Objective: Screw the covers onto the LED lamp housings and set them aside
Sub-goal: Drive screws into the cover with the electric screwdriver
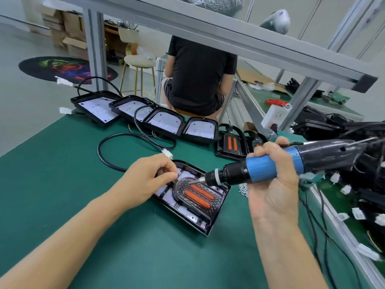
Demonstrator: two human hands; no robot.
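Note:
A black LED lamp housing [210, 223] lies on the green mat in front of me. A clear cover with two orange strips [199, 195] sits inside it. My left hand [145, 180] rests at the housing's left edge, its fingertips pinching something small at the cover's rim. My right hand [273, 180] grips a blue and black electric screwdriver [270, 165], whose bit tip touches the cover's upper edge. A small pile of screws [242, 189] lies just right of the housing.
Several open housings [164, 119] with white LED boards stand in a row at the mat's far side, two covered ones [229, 142] to their right. A black cable [116, 151] loops across the mat. A seated person [198, 76] is beyond. Wired parts crowd the right.

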